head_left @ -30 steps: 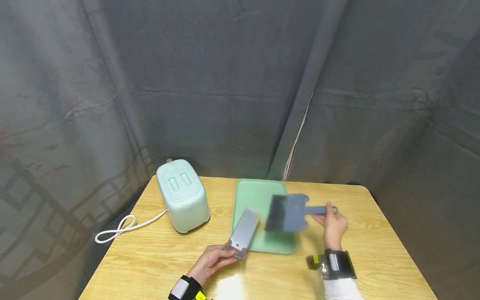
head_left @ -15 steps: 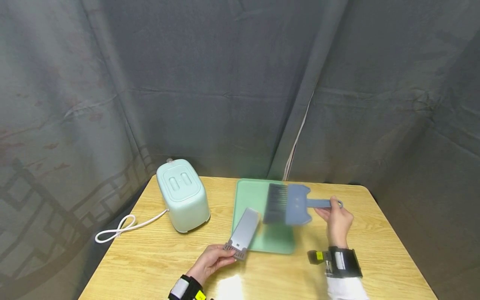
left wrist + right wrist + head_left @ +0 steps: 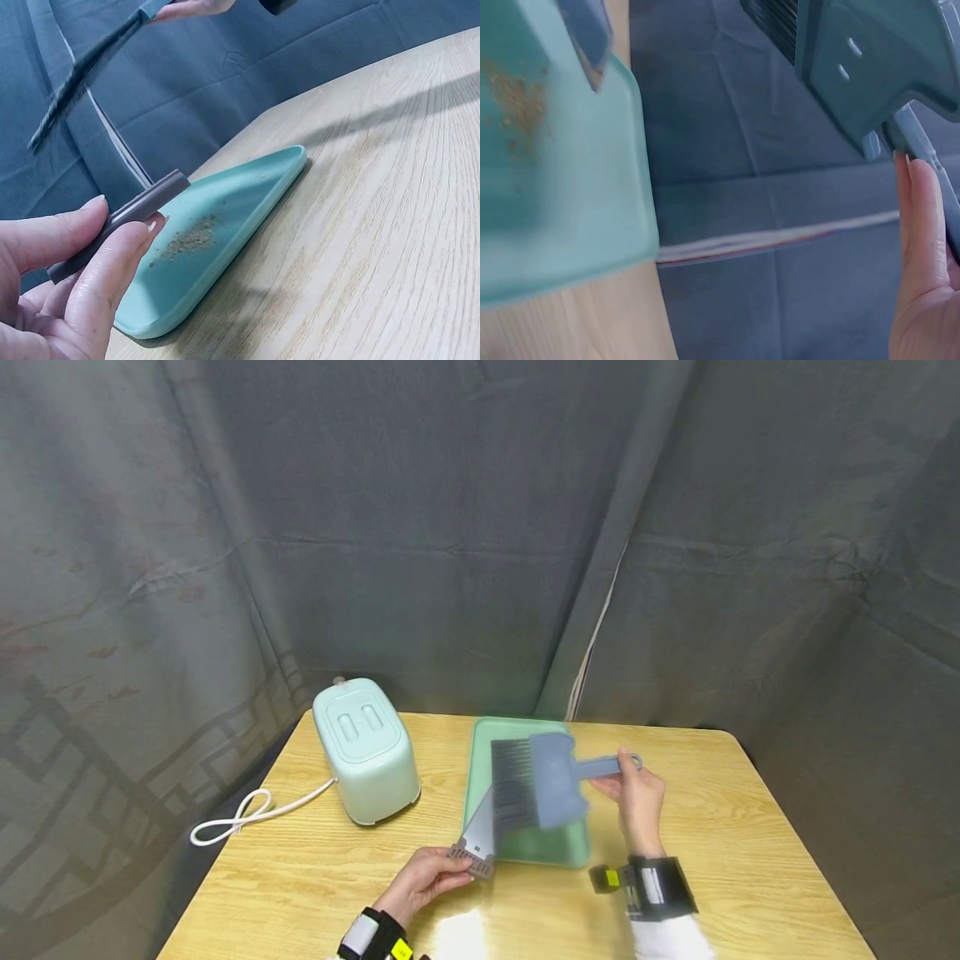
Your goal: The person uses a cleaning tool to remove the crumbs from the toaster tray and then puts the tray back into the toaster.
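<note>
Between thumb and fingers my left hand (image 3: 426, 878) pinches the slotted grey end of a metal crumb tray (image 3: 477, 843). Its flat plate slants up over the mint-green tray (image 3: 551, 845). My right hand (image 3: 636, 797) grips the handle of a blue-grey brush (image 3: 557, 772) with dark bristles. In the head view the bristles overlap the plate's far part and hide it. The left wrist view puts the brush (image 3: 86, 71) above the crumb tray (image 3: 124, 225). Brown crumbs (image 3: 189, 238) lie scattered in the green tray.
A mint toaster (image 3: 367, 760) with a closed lid stands at the table's left. Its white cord (image 3: 292, 808) loops over the left edge. Grey curtain (image 3: 450, 543) hangs right behind the wooden table (image 3: 750, 877).
My right hand first drew the brush slightly right and up, then swung it left, so its bristles now overlap the crumb tray. The left hand and crumb tray have stayed nearly still.
</note>
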{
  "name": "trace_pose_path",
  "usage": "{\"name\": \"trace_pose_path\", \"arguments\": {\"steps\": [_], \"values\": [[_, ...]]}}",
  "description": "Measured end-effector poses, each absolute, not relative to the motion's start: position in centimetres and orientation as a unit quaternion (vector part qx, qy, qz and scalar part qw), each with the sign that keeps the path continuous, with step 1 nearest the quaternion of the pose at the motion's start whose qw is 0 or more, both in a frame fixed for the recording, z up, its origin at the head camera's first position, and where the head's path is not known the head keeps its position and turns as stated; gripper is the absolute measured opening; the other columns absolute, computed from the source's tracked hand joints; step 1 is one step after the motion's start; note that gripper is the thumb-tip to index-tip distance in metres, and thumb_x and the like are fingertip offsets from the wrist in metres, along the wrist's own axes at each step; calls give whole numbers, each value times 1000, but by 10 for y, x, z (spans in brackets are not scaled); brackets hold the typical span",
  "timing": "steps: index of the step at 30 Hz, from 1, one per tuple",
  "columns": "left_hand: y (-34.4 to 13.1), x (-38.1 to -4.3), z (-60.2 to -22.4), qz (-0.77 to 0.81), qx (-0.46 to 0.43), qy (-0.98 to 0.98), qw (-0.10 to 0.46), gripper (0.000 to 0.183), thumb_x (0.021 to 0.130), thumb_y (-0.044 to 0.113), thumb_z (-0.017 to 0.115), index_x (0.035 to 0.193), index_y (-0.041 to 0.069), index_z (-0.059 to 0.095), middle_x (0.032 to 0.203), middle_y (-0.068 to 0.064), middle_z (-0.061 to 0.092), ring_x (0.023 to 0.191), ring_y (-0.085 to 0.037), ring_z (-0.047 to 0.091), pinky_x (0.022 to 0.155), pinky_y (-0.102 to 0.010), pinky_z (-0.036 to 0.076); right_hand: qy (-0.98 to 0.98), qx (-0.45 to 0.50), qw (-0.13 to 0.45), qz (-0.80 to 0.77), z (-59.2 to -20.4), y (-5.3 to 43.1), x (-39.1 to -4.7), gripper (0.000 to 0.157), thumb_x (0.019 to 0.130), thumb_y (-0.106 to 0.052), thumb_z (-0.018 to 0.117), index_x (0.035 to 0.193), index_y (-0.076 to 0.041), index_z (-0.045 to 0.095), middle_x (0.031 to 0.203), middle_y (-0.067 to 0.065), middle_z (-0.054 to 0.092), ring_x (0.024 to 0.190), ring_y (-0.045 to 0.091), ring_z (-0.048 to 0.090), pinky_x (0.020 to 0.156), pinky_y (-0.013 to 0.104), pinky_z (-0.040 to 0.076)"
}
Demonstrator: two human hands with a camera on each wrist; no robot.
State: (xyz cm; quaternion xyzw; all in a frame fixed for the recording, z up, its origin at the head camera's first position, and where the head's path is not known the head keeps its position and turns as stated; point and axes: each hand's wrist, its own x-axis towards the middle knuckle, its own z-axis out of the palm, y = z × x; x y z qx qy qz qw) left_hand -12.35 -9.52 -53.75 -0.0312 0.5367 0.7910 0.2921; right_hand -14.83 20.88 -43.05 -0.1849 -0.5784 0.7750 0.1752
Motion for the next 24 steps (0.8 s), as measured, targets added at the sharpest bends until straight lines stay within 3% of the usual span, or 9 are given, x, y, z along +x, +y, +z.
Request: {"name": "trace_pose_path", "arguments": {"steps": [3,10,18,24], "values": [[-95,-124,-536,793,-31,534,290,36,95,-13,60,126,-29,52,100,-19,78,79,-10,77,79,-19,67,-618,-177,147,751,-439,201,-150,31,109,-20,53,84,-8,67,63,-7,71,57,5,72,63,23,68],[-98,-125,-534,800,-32,519,299,27,97,-13,57,121,-24,59,86,-4,77,75,-8,76,77,-17,66,-674,-182,110,708,-454,191,-154,41,109,-26,54,110,14,63,65,-4,74,55,3,71,63,25,68],[-99,-125,-532,796,-24,527,297,23,96,-13,57,116,-22,63,87,-5,78,74,-8,76,75,-16,66,-701,-171,94,685,-463,188,-158,47,110,-30,53,115,16,62,75,2,76,59,2,71,66,26,69],[-102,-123,-531,790,-20,536,298,26,95,-13,58,118,-24,60,91,-10,79,73,-8,76,75,-17,67,-708,-161,91,682,-466,195,-161,45,110,-28,52,114,17,61,73,1,76,57,1,70,62,21,67]]}}
